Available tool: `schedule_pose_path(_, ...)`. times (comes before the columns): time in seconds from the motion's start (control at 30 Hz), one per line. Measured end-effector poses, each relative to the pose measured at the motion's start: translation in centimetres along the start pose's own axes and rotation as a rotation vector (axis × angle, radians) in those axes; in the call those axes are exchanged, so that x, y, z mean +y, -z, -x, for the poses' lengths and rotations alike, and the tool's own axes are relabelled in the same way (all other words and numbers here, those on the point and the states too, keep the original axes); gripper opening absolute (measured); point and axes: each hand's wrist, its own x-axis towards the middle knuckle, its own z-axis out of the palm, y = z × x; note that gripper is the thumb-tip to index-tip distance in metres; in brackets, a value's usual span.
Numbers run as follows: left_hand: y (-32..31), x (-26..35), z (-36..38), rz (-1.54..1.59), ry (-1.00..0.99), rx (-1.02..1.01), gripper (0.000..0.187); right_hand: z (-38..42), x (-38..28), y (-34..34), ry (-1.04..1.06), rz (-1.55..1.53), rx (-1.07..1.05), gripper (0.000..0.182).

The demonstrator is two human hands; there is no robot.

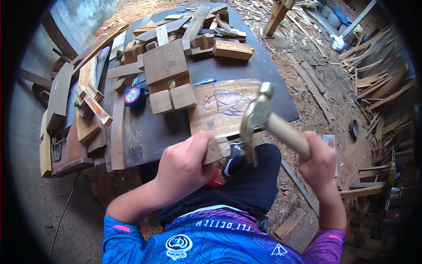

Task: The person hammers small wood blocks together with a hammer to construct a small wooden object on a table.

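In my right hand (317, 158) is the pale handle of a claw hammer (283, 132); its metal head hangs over the table's near edge, claw pointing down. My left hand (187, 159) grips a small wood block (216, 151), whose squared end points toward the hammer. Hammer and block are apart. Just beyond them lies a flat board (220, 105) with blue pen drawings, a blue pen (205, 82) at its far edge. Left of the board stands a block assembly (166, 64) with two cubes at its near end.
The dark table (145, 136) carries a blue and red tape measure (133, 96), a piled heap of wood offcuts (193, 26), and long boards (59, 94) at the left. Scrap planks (382, 83) are stacked at the right, beyond ground littered with shavings. A post (278, 17) stands behind.
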Motion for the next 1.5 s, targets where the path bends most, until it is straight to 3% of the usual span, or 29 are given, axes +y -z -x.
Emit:
schedule_pose_path(0.07, 0.1, 0.3, -0.2, -0.062, -0.027, 0.042, 0.035, 0.4, 0.0, -0.2, -0.013, -0.066, -0.066, 0.031)
schedule_pose_path(0.13, 0.4, 1.1, -0.9, -0.103, 0.065, 0.002, 0.037, 0.6, 0.4, -1.1, -0.067, -0.207, -0.154, 0.028)
schedule_pose_path(0.27, 0.2, 1.2, -1.6, -0.094, 0.164, 0.026, 0.042, 3.8, 1.1, -4.7, -0.317, -0.758, -0.367, 0.027)
schedule_pose_path(0.33, 0.2, 1.3, -1.8, -0.115, 0.166, -0.008, 0.041, 5.5, -0.2, -5.4, -0.591, -1.233, -0.447, 0.033)
schedule_pose_path(0.5, 0.1, 1.7, -3.0, -0.174, 0.090, -0.084, 0.041, 8.9, -1.4, -9.3, -0.432, -1.534, -0.314, 0.034)
schedule_pose_path(0.63, -0.4, 2.3, -3.5, -0.177, 0.052, -0.114, 0.044, 10.6, -1.7, -10.0, -0.437, -1.655, -0.359, 0.029)
schedule_pose_path(0.8, -1.3, 2.4, -3.8, -0.161, 0.019, -0.078, 0.045, 9.3, -1.9, -8.5, -0.411, -1.517, -0.350, 0.031)
schedule_pose_path(0.93, -1.1, 2.9, -4.1, 0.071, 0.114, -0.128, 0.042, 9.3, -1.9, -8.7, -0.398, -1.498, -0.315, 0.039)
schedule_pose_path(1.03, -1.7, 2.2, -4.2, 0.163, 0.047, -0.071, 0.042, 9.2, -1.7, -9.0, -0.323, -1.456, -0.283, 0.042)
schedule_pose_path(1.27, -2.2, 1.4, -4.2, 0.313, 0.261, -0.089, 0.032, 8.9, -2.6, -8.6, -0.333, -1.327, -0.168, 0.046)
schedule_pose_path(1.4, -2.4, 0.6, -3.6, 0.503, 0.375, -0.170, 0.031, 7.7, -2.4, -9.0, -0.307, -1.687, -0.110, 0.046)
schedule_pose_path(1.43, -2.3, 0.6, -3.6, 0.576, 0.406, -0.206, 0.031, 7.1, -2.1, -8.6, -0.302, -1.742, -0.180, 0.043)
schedule_pose_path(1.5, -2.0, 0.6, -3.5, 0.638, 0.459, -0.272, 0.032, 5.6, -2.4, -7.6, -0.416, -1.758, -0.183, 0.047)
